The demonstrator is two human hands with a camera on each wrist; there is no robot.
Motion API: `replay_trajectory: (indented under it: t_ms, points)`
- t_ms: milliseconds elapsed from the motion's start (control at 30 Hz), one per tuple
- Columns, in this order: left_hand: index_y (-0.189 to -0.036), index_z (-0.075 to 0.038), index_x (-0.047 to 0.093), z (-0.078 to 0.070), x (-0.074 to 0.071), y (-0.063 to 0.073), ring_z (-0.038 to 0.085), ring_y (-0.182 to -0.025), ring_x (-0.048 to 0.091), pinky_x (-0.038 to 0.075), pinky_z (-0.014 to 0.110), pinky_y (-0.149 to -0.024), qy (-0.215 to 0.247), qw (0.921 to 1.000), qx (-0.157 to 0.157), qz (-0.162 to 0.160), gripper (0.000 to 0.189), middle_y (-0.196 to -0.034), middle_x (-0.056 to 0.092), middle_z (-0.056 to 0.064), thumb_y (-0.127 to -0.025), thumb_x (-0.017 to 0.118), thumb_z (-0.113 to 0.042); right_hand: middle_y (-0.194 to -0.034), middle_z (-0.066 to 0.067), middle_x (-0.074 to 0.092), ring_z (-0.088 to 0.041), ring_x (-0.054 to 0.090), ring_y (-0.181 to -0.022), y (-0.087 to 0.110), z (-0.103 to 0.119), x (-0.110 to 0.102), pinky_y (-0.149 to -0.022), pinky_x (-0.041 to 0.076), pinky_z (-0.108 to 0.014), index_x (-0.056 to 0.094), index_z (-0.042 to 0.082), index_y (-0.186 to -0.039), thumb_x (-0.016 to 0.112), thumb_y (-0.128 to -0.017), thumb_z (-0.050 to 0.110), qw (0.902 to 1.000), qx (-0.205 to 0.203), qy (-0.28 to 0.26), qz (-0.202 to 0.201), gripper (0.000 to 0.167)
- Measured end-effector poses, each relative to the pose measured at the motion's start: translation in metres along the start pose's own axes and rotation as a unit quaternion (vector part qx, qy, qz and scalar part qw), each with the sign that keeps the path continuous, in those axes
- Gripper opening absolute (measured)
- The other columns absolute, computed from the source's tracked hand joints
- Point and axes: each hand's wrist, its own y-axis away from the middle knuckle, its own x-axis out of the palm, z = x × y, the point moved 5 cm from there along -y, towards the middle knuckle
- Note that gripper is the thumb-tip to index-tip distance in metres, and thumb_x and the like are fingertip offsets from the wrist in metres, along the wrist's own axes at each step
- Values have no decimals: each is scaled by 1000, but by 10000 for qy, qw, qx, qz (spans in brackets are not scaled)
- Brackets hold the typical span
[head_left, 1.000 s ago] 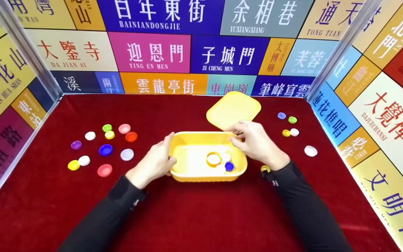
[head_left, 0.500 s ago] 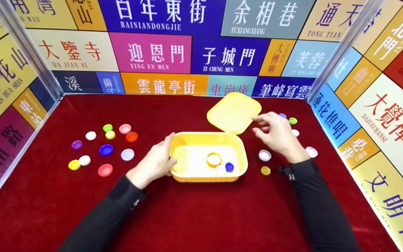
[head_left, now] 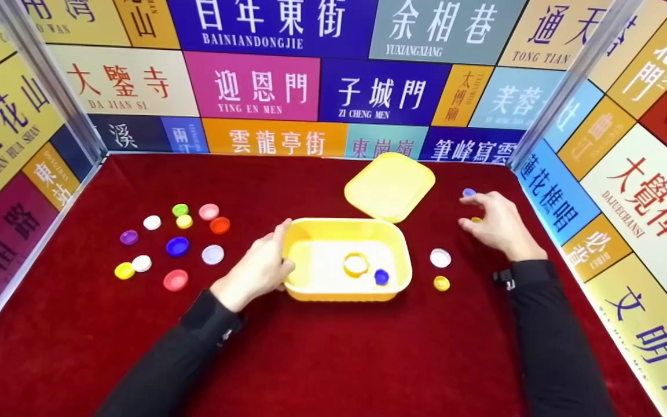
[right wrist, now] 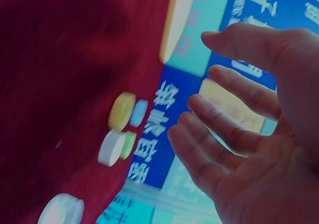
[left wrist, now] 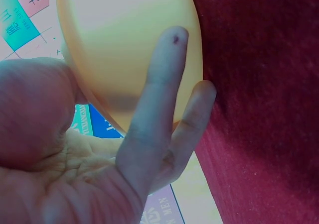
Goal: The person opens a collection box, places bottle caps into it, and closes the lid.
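My left hand [head_left: 258,260] grips the left end of a yellow plastic box [head_left: 345,296]; in the left wrist view two fingers lie along its outer wall [left wrist: 114,59]. Inside the box are an orange-rimmed cap [head_left: 355,273], a blue cap [head_left: 381,277] and pale caps that blend into the bright floor. My right hand [head_left: 498,226], holding nothing, hovers with parted fingers over bottle caps at the right. Near its fingertips show a periwinkle cap [head_left: 468,192] and a yellow cap [head_left: 476,220]. The right wrist view adds a white cap [right wrist: 111,148] and a green cap [right wrist: 128,145] beside them.
A yellow lid [head_left: 390,186] lies behind the box. Right of the box are a white cap [head_left: 440,258] and a yellow cap [head_left: 441,283]. Several coloured caps, among them a dark blue cap [head_left: 177,247], are scattered at left. Printed panels [head_left: 258,87] enclose the red cloth [head_left: 333,359].
My right hand has moved from over the box's right end out to the caps at the right, uncovering a white cap beside the box. My left hand keeps its grip on the box.
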Motion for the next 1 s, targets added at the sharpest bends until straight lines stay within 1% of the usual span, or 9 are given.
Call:
replay_trajectory:
  t_ms: [167, 233, 300, 467, 633, 767, 900, 1000]
  points:
    - [-184, -2, 24, 0, 0, 0, 16, -64, 74, 69, 32, -62, 8, 10000, 30, 28, 89, -165, 58, 32, -105, 66, 0, -143, -37, 66, -52, 58, -128, 2, -24, -1, -114, 51, -69, 73, -2, -151, 86, -101, 18, 9986, 335, 172, 366, 55]
    - [-184, -2, 24, 0, 0, 0, 16, -64, 74, 69, 32, -62, -3, 10000, 50, 18, 89, -164, 58, 32, -105, 66, 0, -143, -39, 66, -53, 57, -130, 2, -31, -1, -116, 50, -71, 72, -3, -152, 87, -100, 20, 9976, 385, 287, 493, 58]
    - [-184, -2, 24, 0, 0, 0, 16, -64, 74, 69, 32, -62, -11, 10000, 60, 4, 89, -164, 59, 32, -105, 66, 0, -143, -39, 66, -53, 57, -130, 2, -37, 0, -115, 51, -71, 71, -3, -153, 88, -100, 21, 9966, 443, 349, 599, 60]
    - [-184, -2, 25, 1, 0, 0, 17, -65, 74, 69, 33, -61, 33, 10000, 58, -25, 90, -163, 59, 33, -104, 66, 0, -147, -39, 66, -53, 58, -128, -1, -49, 3, -111, 53, -67, 70, -4, -155, 88, -99, 21, 9951, 574, 380, 711, 63]
    - [-184, -2, 24, 1, 1, 1, 18, -68, 75, 70, 33, -61, 98, 9999, 26, -18, 91, -163, 59, 32, -104, 67, 1, -150, -41, 65, -53, 58, -129, -3, -57, 5, -112, 52, -67, 68, -4, -156, 83, -98, 17, 9937, 670, 407, 796, 64]
    - [-184, -1, 25, 0, 1, 0, 20, -69, 76, 69, 32, -59, 126, 9999, 19, -54, 91, -163, 60, 31, -102, 67, 2, -147, -40, 67, -53, 58, -126, -4, -60, 7, -109, 52, -65, 69, -7, -154, 79, -100, 15, 9929, 782, 431, 790, 60]
    - [-184, -2, 25, -1, 0, 0, 20, -69, 76, 68, 32, -58, 109, 9999, -36, -56, 92, -163, 60, 31, -102, 67, 3, -141, -39, 72, -51, 60, -121, -4, -61, 7, -104, 55, -61, 73, -11, -146, 78, -103, 10, 9933, 874, 396, 642, 48]
    - [-184, -3, 24, -1, 0, 0, 20, -71, 76, 69, 32, -59, 91, 9999, -77, -20, 92, -164, 59, 31, -103, 67, 2, -135, -38, 75, -50, 63, -115, -3, -60, 7, -99, 57, -58, 76, -14, -138, 77, -105, 6, 9934, 929, 387, 557, 38]
